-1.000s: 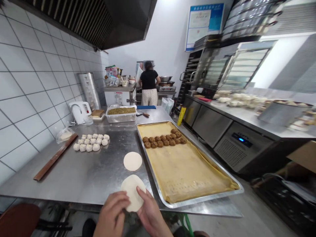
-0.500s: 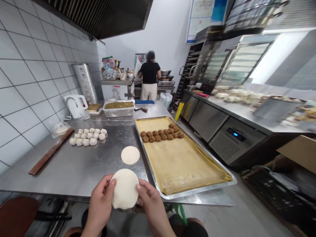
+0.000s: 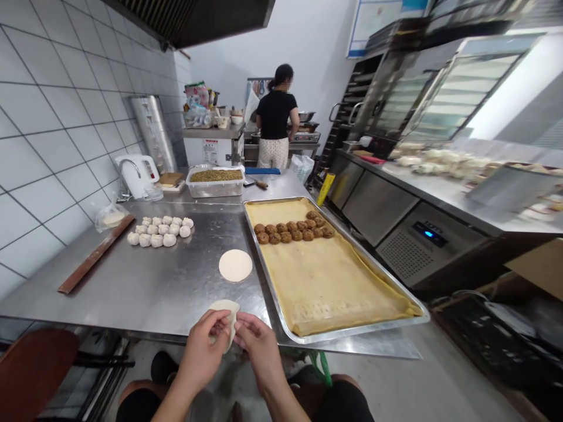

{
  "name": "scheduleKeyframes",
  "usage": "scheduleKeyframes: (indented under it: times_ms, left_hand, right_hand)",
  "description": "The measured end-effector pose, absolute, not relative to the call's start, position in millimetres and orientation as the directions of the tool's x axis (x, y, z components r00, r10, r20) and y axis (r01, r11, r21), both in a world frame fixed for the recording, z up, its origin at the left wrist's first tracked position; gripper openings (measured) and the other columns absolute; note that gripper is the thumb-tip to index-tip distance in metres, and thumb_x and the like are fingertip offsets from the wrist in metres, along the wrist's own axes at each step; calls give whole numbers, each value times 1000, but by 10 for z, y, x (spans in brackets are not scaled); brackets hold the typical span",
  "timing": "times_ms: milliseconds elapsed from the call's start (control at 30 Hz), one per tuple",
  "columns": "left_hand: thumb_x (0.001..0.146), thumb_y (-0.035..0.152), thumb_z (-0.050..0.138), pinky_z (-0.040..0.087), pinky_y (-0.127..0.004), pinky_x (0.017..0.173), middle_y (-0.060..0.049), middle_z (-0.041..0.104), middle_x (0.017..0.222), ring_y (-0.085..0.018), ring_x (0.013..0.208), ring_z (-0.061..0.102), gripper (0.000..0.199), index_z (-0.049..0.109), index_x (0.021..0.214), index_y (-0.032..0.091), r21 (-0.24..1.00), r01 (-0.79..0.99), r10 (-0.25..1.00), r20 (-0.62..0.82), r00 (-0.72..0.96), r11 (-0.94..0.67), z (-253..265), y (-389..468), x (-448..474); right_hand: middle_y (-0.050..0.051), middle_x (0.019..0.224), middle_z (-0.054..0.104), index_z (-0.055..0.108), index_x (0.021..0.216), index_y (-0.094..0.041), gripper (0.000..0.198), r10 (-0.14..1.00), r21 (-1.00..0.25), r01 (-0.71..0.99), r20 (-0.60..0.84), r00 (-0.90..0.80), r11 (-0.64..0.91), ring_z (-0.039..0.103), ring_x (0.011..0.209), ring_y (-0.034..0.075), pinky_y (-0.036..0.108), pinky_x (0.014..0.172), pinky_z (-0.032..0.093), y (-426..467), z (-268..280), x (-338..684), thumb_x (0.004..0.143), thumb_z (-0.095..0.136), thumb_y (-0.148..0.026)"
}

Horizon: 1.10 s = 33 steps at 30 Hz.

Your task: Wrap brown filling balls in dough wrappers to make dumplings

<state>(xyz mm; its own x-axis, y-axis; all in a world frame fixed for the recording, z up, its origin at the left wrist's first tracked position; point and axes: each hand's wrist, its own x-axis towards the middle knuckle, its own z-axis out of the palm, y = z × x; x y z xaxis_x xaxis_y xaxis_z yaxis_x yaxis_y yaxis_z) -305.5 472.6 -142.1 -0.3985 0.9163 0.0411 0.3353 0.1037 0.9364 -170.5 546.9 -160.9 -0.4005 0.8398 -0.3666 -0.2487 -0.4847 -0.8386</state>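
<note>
Between my hands, at the table's near edge, is a thin round dough wrapper point(image 3: 229, 308), now bent and partly hidden by fingers. My left hand point(image 3: 210, 340) pinches its left side, and my right hand point(image 3: 257, 343) pinches its right edge. A second dough wrapper point(image 3: 236, 265) lies flat on the steel table just beyond. To the right, a metal tray point(image 3: 281, 319) lined with yellowish sheet holds two rows of brown filling balls point(image 3: 292, 232). Several white dough pieces point(image 3: 160, 230) sit in rows on the left of the table.
A brown wooden strip point(image 3: 97, 255) lies by the tiled wall, near a plastic bag point(image 3: 111, 218) and a white kettle point(image 3: 139, 176). Farther back stand a clear tub of greenish-brown filling point(image 3: 216, 184) and a knife point(image 3: 259, 184). A co-worker point(image 3: 277, 120) stands at the back stove.
The wrapper in my hands was spread flat facing me and is now turned and folded, with my hands closer together. The camera view has shifted slightly; the co-worker has turned a little to the right.
</note>
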Motion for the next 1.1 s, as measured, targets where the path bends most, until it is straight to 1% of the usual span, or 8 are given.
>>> scheduleKeyframes:
  times_ms: [100, 433, 567, 667, 767, 900, 967, 1100]
  left_hand:
    - [93, 36, 59, 56, -34, 91, -7, 69, 114, -20, 99, 68, 36, 65, 126, 22, 955, 254, 908, -35, -417, 154, -1451, 4733, -2999]
    - [88, 47, 66, 57, -33, 85, -8, 76, 105, -23, 94, 72, 42, 72, 119, 20, 970, 98, 914, -171, -368, 221, -1473, 4781, -3163]
    - [86, 45, 65, 53, -35, 97, -11, 73, 119, -26, 108, 69, 43, 73, 117, 17, 970, 84, 860, -161, -484, 229, -1558, 4767, -3391]
    - [89, 50, 58, 55, -34, 88, -13, 73, 117, -25, 100, 69, 50, 68, 123, 15, 972, 14, 801, -184, -570, 234, -1645, 4771, -3451]
    - [88, 55, 59, 55, -30, 76, -10, 75, 107, -22, 86, 70, 55, 68, 123, 14, 974, -79, 792, -219, -570, 213, -1668, 4812, -3352]
    - [79, 54, 73, 55, -27, 72, -7, 76, 96, -22, 83, 70, 49, 74, 109, 15, 975, -151, 803, -221, -554, 164, -1567, 4871, -3145]
    - [74, 51, 81, 55, -27, 70, -7, 76, 88, -22, 80, 70, 47, 75, 102, 14, 975, -174, 796, -214, -566, 138, -1520, 4879, -3094]
    - [75, 55, 78, 55, -28, 65, -8, 75, 89, -20, 74, 69, 50, 70, 101, 14, 970, -239, 640, -213, -738, 47, -1545, 4866, -3188]
  right_hand:
    - [7, 91, 78, 78, 102, -15, 51, 846, -845, -243, -363, -391, -476, 74, 87, 24, 38, 84, 62, 5471, -1612, -1723, 64, 93, -46]
    - [11, 94, 80, 78, 108, -16, 52, 855, -885, -220, -291, -430, -411, 74, 87, 27, 36, 76, 60, 5434, -1553, -1802, 70, 88, -50]
    - [13, 112, 79, 75, 118, -17, 50, 855, -905, -237, -210, -473, -353, 74, 98, 28, 39, 87, 59, 5484, -1587, -1754, 81, 78, -51]
    - [16, 121, 76, 70, 124, -18, 55, 890, -916, -235, -214, -402, -326, 74, 102, 30, 40, 82, 61, 5545, -1640, -1769, 86, 68, -58]
    - [16, 110, 79, 73, 115, -15, 53, 898, -935, -175, -225, -378, -308, 75, 95, 31, 39, 78, 61, 5592, -1626, -1867, 84, 69, -58]
    - [11, 88, 81, 77, 94, -15, 38, 913, -971, -97, -166, -374, -217, 75, 82, 28, 35, 75, 58, 5598, -1528, -1982, 75, 80, -48]
    - [9, 82, 79, 75, 87, -16, 35, 928, -983, -72, -134, -347, -169, 73, 76, 27, 34, 71, 57, 5594, -1505, -1993, 78, 77, -50]
    - [11, 92, 79, 69, 96, -19, 42, 979, -994, -38, -89, -182, -98, 73, 88, 28, 35, 77, 57, 5721, -1555, -2059, 89, 59, -58]
